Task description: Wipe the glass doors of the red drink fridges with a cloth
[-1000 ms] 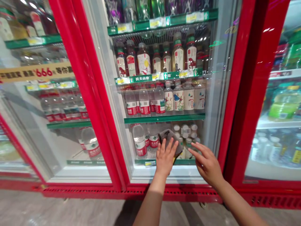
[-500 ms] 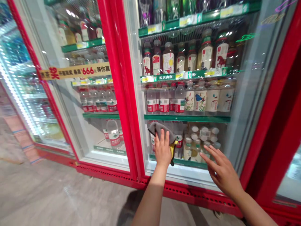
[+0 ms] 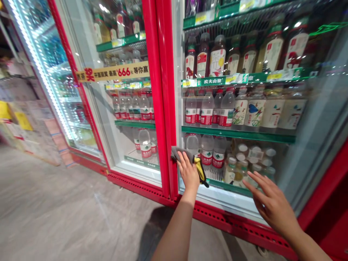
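My left hand presses a grey and yellow cleaning cloth against the lower left of the fridge's glass door, by the red frame. Its fingers lie flat over the cloth, and the yellow, black-edged side is folded out to the right. Further right, my right hand is held up with fingers apart and nothing in it, in front of the lower glass. Whether it touches the pane I cannot tell. Behind the glass near the hands stand water bottles and small white-capped bottles.
Green-edged shelves carry several rows of drinks. To the left is another glass door with a yellow banner across it. A lit fridge and stacked boxes stand farther left. Grey floor lies below.
My left hand has slid the cloth leftward across the glass to the red frame, and more of its yellow side shows. The view has shifted left; my right hand stays raised and open.
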`<action>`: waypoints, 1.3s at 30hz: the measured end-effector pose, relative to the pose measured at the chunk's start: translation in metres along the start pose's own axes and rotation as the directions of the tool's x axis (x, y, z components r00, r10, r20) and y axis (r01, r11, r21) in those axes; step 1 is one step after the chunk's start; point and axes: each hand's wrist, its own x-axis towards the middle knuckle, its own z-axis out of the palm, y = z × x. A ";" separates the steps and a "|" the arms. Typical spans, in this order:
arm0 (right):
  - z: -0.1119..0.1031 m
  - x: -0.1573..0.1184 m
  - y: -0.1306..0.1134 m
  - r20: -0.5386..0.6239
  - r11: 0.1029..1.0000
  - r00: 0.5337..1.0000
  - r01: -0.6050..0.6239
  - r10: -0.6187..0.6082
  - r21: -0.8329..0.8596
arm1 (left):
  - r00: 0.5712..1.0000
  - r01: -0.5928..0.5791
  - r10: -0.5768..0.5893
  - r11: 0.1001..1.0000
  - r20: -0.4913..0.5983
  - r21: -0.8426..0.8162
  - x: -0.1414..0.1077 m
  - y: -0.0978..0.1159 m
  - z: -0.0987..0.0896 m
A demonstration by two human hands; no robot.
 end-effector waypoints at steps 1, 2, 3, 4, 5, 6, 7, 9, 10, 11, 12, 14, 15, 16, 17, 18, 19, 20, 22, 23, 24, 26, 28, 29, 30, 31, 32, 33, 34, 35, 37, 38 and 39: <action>0.000 0.000 0.000 0.008 1.000 1.000 0.002 -0.002 -0.004 | 1.000 0.023 -0.023 1.000 0.008 0.003 -0.007 -0.003 0.002; 0.001 0.000 0.001 0.014 1.000 1.000 0.002 -0.002 -0.010 | 0.999 0.041 -0.041 0.999 0.014 0.002 -0.012 -0.006 0.004; 0.001 0.001 0.001 0.016 1.000 1.000 -0.001 0.001 -0.015 | 0.998 0.053 -0.053 0.999 0.017 -0.006 -0.013 -0.007 0.005; 0.001 0.002 0.001 0.016 1.000 1.000 -0.003 0.004 -0.020 | 0.998 0.058 -0.058 0.998 0.014 -0.020 -0.010 -0.006 0.005; 0.000 0.003 0.000 0.014 1.000 1.000 -0.006 0.006 -0.023 | 0.998 0.058 -0.058 0.998 0.005 -0.039 -0.004 -0.003 0.004; 0.000 0.005 0.000 0.012 1.000 1.000 -0.008 0.008 -0.025 | 0.998 0.058 -0.058 0.997 -0.010 -0.060 0.004 0.000 0.002; -0.001 0.006 -0.001 0.009 1.000 1.000 -0.009 0.010 -0.023 | 0.998 0.058 -0.060 0.995 -0.029 -0.081 0.013 0.004 0.000; -0.003 0.008 -0.002 0.005 1.000 1.000 -0.011 0.011 -0.014 | 0.997 0.054 -0.061 0.991 -0.055 -0.119 0.023 0.008 -0.003; -0.003 0.008 -0.002 0.005 1.000 1.000 -0.011 0.011 -0.009 | 0.996 0.056 -0.065 0.990 -0.058 -0.133 0.022 0.007 -0.003; -0.004 0.008 -0.002 0.006 1.000 1.000 -0.010 0.010 -0.005 | 0.996 0.063 -0.072 0.988 -0.054 -0.142 0.017 0.005 -0.002; -0.004 0.008 -0.002 0.007 1.000 1.000 -0.007 0.007 -0.004 | 0.996 0.076 -0.083 0.986 -0.043 -0.148 0.008 0.002 0.000; -0.003 0.007 -0.001 0.009 1.000 1.000 0.000 0.001 -0.007 | 0.993 0.111 -0.114 0.982 -0.010 -0.155 -0.011 -0.004 0.006; -0.003 0.007 -0.001 0.009 1.000 1.000 0.002 -0.002 -0.010 | 0.991 0.133 -0.135 0.979 0.000 -0.157 -0.017 -0.006 0.008; -0.003 0.007 0.000 0.006 1.000 1.000 0.002 -0.002 -0.013 | 0.988 0.153 -0.155 0.976 0.003 -0.157 -0.020 -0.005 0.010; -0.003 0.008 0.000 0.003 1.000 1.000 -0.001 0.001 -0.016 | 0.986 0.164 -0.167 0.974 -0.004 -0.156 -0.018 -0.001 0.010; -0.003 0.009 0.000 0.000 1.000 1.000 -0.005 0.005 -0.020 | 0.986 0.163 -0.168 0.975 -0.018 -0.152 -0.013 0.004 0.009; -0.004 0.010 0.001 -0.003 1.000 1.000 -0.010 0.010 -0.024 | 0.987 0.147 -0.154 0.979 -0.035 -0.142 -0.007 0.010 0.008; -0.004 0.011 0.001 -0.006 0.999 1.000 -0.015 0.015 -0.028 | 0.991 0.115 -0.122 0.985 -0.049 -0.125 -0.001 0.017 0.007; -0.004 0.011 0.002 -0.006 0.999 1.000 -0.026 0.025 -0.039 | 0.999 -0.003 0.000 0.997 -0.045 -0.075 0.004 0.027 0.007; -0.003 0.011 0.002 -0.002 0.998 1.000 -0.030 0.030 -0.048 | 0.997 -0.080 0.079 0.996 -0.024 -0.050 0.001 0.028 0.009; -0.003 0.010 0.003 0.007 0.998 0.999 -0.035 0.035 -0.061 | 0.988 -0.156 0.157 0.987 0.006 -0.032 -0.007 0.027 0.012; -0.001 0.006 0.004 0.035 0.994 0.998 -0.044 0.047 -0.095 | 0.961 -0.268 0.269 0.963 0.067 -0.022 -0.027 0.018 0.019; -0.001 0.002 0.006 0.060 0.990 0.996 -0.057 0.065 -0.129 | 0.960 -0.264 0.266 0.964 0.087 -0.032 -0.041 0.011 0.024; -0.001 0.001 0.008 0.067 0.988 0.995 -0.066 0.076 -0.142 | 0.971 -0.222 0.225 0.974 0.075 -0.044 -0.042 0.010 0.024; -0.002 0.000 0.009 0.069 0.986 0.994 -0.076 0.087 -0.151 | 0.986 -0.157 0.160 0.986 0.047 -0.060 -0.038 0.014 0.022; -0.003 0.000 0.010 0.067 0.984 0.993 -0.086 0.097 -0.158 | 0.996 -0.085 0.086 0.993 0.011 -0.083 -0.030 0.021 0.018; -0.004 0.000 0.012 0.064 0.982 0.992 -0.095 0.106 -0.162 | 0.999 -0.004 0.000 0.994 -0.036 -0.112 -0.020 0.031 0.014; -0.005 0.000 0.013 0.060 0.982 0.992 -0.102 0.113 -0.161 | 0.994 0.067 -0.079 0.987 -0.080 -0.143 -0.009 0.044 0.009; -0.007 0.001 0.014 0.056 0.982 0.992 -0.107 0.117 -0.157 | 0.988 0.094 -0.112 0.982 -0.103 -0.165 -0.001 0.058 0.005; -0.009 0.001 0.015 0.052 0.982 0.991 -0.112 0.121 -0.149 | 0.992 0.064 -0.081 0.984 -0.097 -0.168 0.005 0.071 0.002; -0.011 0.002 0.016 0.046 0.985 0.991 -0.118 0.125 -0.129 | 0.995 -0.095 0.089 0.985 -0.048 -0.143 0.003 0.089 0.002; -0.012 0.003 0.016 0.042 0.986 0.991 -0.119 0.125 -0.117 | 0.982 -0.190 0.189 0.973 -0.017 -0.130 -0.002 0.092 0.004; -0.013 0.003 0.016 0.039 0.987 0.991 -0.120 0.125 -0.106 | 0.960 -0.276 0.278 0.954 0.006 -0.120 -0.010 0.091 0.007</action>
